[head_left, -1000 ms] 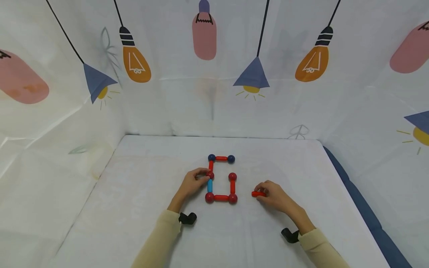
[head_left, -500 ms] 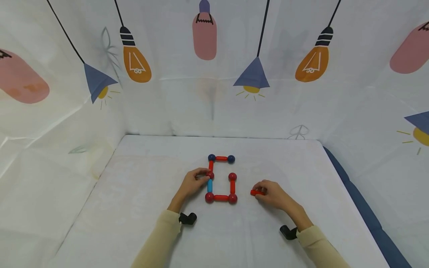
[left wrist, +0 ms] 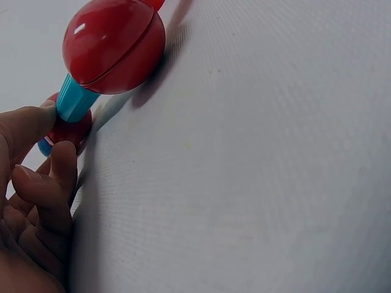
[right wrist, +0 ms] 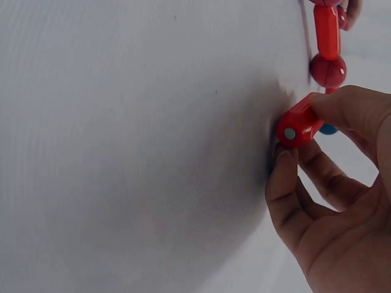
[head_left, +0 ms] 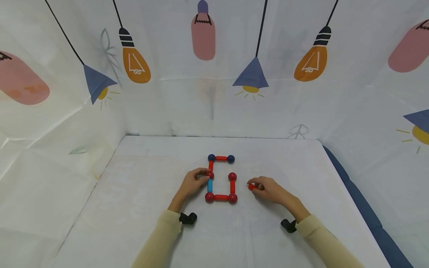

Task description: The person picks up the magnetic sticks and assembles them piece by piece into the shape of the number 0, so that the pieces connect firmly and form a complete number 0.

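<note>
On the white table lies a figure of magnetic balls and rods, bent like a 6 with a gap in it. My left hand [head_left: 193, 182] pinches the red ball [head_left: 210, 175] at the middle of its left side, just above the blue rod [head_left: 209, 185]. To the right of the figure, my right hand [head_left: 270, 190] pinches a separate red magnetic rod [right wrist: 299, 125] between thumb and fingers. A round metal tip shows at the rod's end in the right wrist view. Nearest to this hand in the figure is a red ball [head_left: 232, 176] topping a red rod [head_left: 232, 187].
Two dark blue balls [head_left: 231, 159] joined by a red rod [head_left: 221, 158] form the figure's far end. Red balls [head_left: 209, 197] stand at its near corners. A patterned white curtain [head_left: 167, 104] rises behind the table [head_left: 151, 156], with dark blue fabric [head_left: 365, 208] along the right edge.
My right hand has moved a little left and farther from me with the red rod, which now points more toward the camera's far side. The left hand keeps its place.
</note>
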Demonstrator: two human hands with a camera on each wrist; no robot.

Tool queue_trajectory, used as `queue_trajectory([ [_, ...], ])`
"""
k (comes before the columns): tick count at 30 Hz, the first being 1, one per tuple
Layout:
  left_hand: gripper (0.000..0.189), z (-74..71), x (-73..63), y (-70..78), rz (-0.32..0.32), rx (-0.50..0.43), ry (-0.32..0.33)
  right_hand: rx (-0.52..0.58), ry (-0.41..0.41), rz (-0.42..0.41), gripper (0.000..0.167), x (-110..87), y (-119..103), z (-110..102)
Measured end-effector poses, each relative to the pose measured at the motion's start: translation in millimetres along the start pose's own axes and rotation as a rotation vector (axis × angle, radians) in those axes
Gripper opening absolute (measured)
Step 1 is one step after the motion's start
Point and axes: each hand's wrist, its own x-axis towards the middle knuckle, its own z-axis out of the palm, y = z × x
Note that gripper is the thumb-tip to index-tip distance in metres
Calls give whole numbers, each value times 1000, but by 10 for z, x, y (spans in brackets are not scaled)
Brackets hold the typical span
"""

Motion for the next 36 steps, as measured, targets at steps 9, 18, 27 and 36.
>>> queue_trajectory([
  [9,33,-8,-1,0,-14,-13,1,104,-13,56,30,128,47,-48],
  [18,34,-9,1,12,-27,-20,7,205,57,88,31,274,95,-64],
  [27,34,-13,-2,3,-41,-21,4,318,142,158,33,467,57,-68],
  [36,32,-15,-16,10,-42,-29,5,449,235,210,38,624,-6,-110],
])
